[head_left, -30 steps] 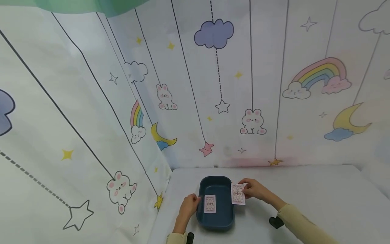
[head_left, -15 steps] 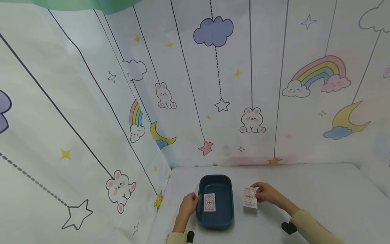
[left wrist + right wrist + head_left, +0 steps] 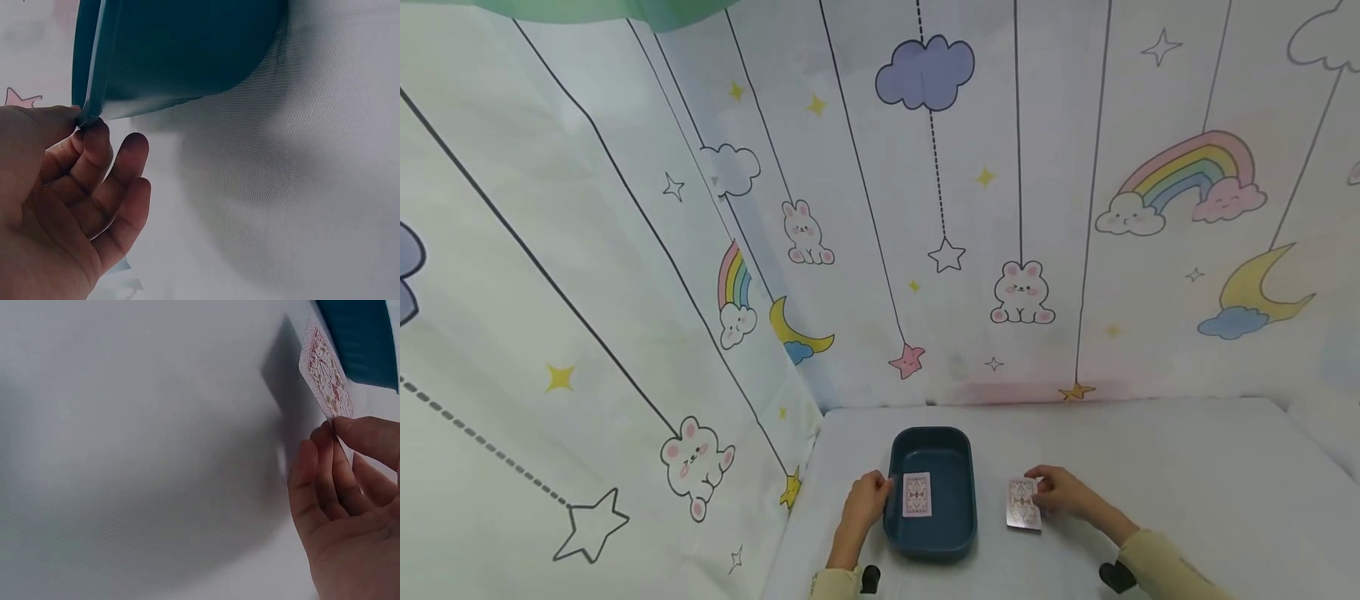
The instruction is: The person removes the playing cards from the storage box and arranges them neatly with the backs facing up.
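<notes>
Right hand (image 3: 1062, 493) pinches a red-and-white rectangular paper card (image 3: 1022, 502), long axis twelve-to-six; at its nine o'clock, left hand (image 3: 867, 502) pinches a dark-blue, round-cornered plastic tray (image 3: 952, 500) by the rim (image 3: 100, 65).

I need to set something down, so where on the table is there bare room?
Widest: the white table between the right sleeve and the patterned wall. Another bare patch lies behind the card in the right hand, right of the blue tray. Between tray and card, only a narrow strip. Crowded: the tray's left rim, gripped by the left hand.
</notes>
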Tool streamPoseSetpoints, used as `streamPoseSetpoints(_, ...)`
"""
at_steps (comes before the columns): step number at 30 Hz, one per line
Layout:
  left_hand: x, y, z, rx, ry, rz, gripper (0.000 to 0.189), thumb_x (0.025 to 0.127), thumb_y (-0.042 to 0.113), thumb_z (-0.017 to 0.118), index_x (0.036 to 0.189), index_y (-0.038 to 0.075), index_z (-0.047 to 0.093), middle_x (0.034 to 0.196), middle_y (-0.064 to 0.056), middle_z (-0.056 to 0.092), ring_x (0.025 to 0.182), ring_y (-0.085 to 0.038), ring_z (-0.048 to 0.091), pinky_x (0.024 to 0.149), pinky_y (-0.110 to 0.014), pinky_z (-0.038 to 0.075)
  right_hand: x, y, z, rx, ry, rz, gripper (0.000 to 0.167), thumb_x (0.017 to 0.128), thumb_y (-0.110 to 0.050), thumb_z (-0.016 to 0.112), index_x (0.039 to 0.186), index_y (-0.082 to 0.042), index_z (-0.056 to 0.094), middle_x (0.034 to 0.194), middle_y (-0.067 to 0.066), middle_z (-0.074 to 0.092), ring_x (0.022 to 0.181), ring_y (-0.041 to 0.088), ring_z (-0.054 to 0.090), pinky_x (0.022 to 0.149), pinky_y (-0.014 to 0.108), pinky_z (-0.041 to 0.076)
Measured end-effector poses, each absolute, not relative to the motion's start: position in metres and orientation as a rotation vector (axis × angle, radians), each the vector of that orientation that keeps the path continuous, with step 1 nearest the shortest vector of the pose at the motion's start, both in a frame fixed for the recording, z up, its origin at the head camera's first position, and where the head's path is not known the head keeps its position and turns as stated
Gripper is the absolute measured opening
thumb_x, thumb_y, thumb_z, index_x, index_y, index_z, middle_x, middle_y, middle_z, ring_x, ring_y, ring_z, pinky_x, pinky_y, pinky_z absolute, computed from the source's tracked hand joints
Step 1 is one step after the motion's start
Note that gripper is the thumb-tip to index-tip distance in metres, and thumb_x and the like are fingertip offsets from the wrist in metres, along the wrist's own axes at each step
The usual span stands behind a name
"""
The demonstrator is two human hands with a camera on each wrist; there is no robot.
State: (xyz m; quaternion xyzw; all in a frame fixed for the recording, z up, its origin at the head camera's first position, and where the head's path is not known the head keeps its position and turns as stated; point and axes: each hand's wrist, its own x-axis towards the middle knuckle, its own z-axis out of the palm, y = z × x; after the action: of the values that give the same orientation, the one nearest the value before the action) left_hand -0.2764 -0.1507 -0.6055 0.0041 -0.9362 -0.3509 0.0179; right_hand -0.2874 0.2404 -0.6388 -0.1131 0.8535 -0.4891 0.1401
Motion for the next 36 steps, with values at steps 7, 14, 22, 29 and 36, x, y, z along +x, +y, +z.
streamPoseSetpoints(7, -0.272, -0.151, -0.604, -0.047, -2.875, -1.064, 0.027, 0.101, 0.023, 0.06, 0.08, 0.007, 0.058, 0.067, -0.001, 0.05, 0.058, -0.013, 0.046, 0.053, -0.027, 0.037, -0.281, 0.231, -0.653, -0.184, 2.62, -1.301, 0.044, 0.084, -0.001, 0.073, 0.126, 0.002, 0.059, 0.088, 0.005, 0.059, 0.075, 0.017, 0.053, 0.062, 0.029, 0.047)
streamPoseSetpoints(14, -0.274, -0.15, -0.603, 0.005, -2.905, -1.076, 0.025, 0.1, 0.022, 0.062, 0.081, 0.006, 0.059, 0.068, -0.002, 0.052, 0.06, -0.015, 0.047, 0.054, -0.029, 0.038, -0.281, 0.226, -0.66, -0.293, 2.85, -1.092, 0.041, 0.081, -0.006, 0.077, 0.118, 0.001, 0.061, 0.091, 0.005, 0.059, 0.079, 0.015, 0.052, 0.069, 0.03, 0.046)
streamPoseSetpoints(22, -0.274, -0.149, -0.603, 0.019, -2.903, -1.06, 0.026, 0.1, 0.024, 0.062, 0.081, 0.007, 0.059, 0.067, 0.0, 0.051, 0.059, -0.013, 0.046, 0.053, -0.027, 0.037, -0.278, 0.225, -0.661, -0.37, 3.029, -0.879, 0.041, 0.08, -0.014, 0.082, 0.115, 0.002, 0.067, 0.096, 0.006, 0.054, 0.082, 0.013, 0.048, 0.075, 0.035, 0.048)
streamPoseSetpoints(29, -0.275, -0.15, -0.605, 0.027, -2.919, -1.058, 0.026, 0.1, 0.025, 0.062, 0.081, 0.008, 0.059, 0.068, 0.0, 0.051, 0.06, -0.013, 0.047, 0.053, -0.027, 0.037, -0.276, 0.225, -0.659, -0.394, 3.042, -0.834, 0.039, 0.081, -0.015, 0.081, 0.115, 0.001, 0.069, 0.095, 0.005, 0.054, 0.08, 0.012, 0.046, 0.073, 0.031, 0.046)
streamPoseSetpoints(36, -0.277, -0.15, -0.607, 0.017, -2.909, -1.092, 0.025, 0.1, 0.024, 0.062, 0.08, 0.008, 0.059, 0.068, -0.001, 0.051, 0.06, -0.015, 0.048, 0.053, -0.029, 0.038, -0.279, 0.23, -0.662, -0.454, 3.037, -0.898, 0.038, 0.079, -0.014, 0.082, 0.111, 0.002, 0.069, 0.094, 0.005, 0.056, 0.081, 0.012, 0.05, 0.075, 0.032, 0.048)
